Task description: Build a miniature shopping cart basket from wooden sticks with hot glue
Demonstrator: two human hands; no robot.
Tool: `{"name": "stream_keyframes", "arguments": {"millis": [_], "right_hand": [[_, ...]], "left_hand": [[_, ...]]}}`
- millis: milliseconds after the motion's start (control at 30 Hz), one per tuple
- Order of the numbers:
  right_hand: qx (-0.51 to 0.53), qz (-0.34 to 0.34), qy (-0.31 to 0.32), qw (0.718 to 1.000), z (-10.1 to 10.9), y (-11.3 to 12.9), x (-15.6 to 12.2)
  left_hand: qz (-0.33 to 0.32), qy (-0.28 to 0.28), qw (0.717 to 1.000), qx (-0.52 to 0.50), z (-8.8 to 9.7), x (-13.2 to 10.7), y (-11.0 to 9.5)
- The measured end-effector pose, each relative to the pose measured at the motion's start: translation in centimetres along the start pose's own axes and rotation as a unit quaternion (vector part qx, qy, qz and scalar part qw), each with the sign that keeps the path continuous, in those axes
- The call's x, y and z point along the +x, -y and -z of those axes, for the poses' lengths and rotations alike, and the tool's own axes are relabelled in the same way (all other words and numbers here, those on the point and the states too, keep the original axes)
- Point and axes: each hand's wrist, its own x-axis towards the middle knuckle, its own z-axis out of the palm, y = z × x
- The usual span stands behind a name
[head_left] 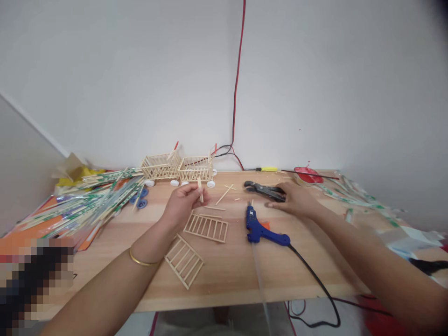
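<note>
My left hand pinches short wooden stick pieces, held upright just above the table; I cannot tell how many. My right hand has its fingers around the handles of dark pliers, whose jaws point left. Below the pliers lies a blue glue gun, nozzle away from me, a clear glue stick trailing from it. Two ladder-like stick frames, an upper one and a lower one, lie by my left forearm. Loose sticks are scattered between my hands.
Wheeled stick-built carts stand at the back against the wall. Wrapped chopsticks are heaped at left, beside blue wheels. A red dish and a yellow-handled tool lie at the back. The glue gun's black cord crosses the front edge.
</note>
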Motion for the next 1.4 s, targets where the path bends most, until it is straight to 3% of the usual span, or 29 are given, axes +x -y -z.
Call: {"name": "stream_keyframes", "arguments": {"millis": [133, 233, 300, 367, 467, 567, 667, 867, 1100, 1400], "right_hand": [[-0.060, -0.061, -0.031, 0.996, -1.2, -1.5, -0.9], [-0.062, -0.066, -0.093, 0.992, 0.0, 0.1, -0.8], [-0.020, -0.005, -0.119, 0.993, 1.2, 2.6, -0.4], [0.072, 0.116, -0.068, 0.988, 1.8, 5.9, 0.1], [0.170, 0.214, 0.000, 0.962, 1.1, 10.9, 1.2], [0.132, 0.270, 0.037, 0.953, -0.6, 14.3, 2.2], [0.087, 0.294, 0.071, 0.949, -1.6, 15.7, 2.9], [-0.034, 0.213, 0.071, 0.974, -1.7, 15.2, 3.6], [-0.066, 0.105, 0.049, 0.991, -1.2, 11.3, 4.9], [-0.037, 0.076, 0.005, 0.996, -0.6, 9.5, 4.9]], "left_hand": [[-0.005, -0.031, 0.998, -0.055, 0.2, 0.2, -0.5], [0.010, -0.014, 0.997, -0.075, 0.3, 0.3, -0.4], [0.012, -0.007, 0.997, -0.077, 0.3, 0.4, -0.2], [0.009, -0.012, 0.997, -0.070, 0.4, 0.5, 0.1], [0.007, -0.033, 0.998, -0.059, 0.4, 0.5, 0.3], [0.008, -0.050, 0.997, -0.057, 0.3, 0.5, 0.4], [0.009, -0.055, 0.997, -0.060, 0.3, 0.6, 0.5], [0.004, -0.056, 0.997, -0.054, 0.4, 0.7, 0.5], [-0.038, -0.058, 0.997, 0.018, 0.5, 1.0, 0.9], [-0.045, -0.016, 0.994, 0.095, 0.2, 0.7, 1.7]]}}
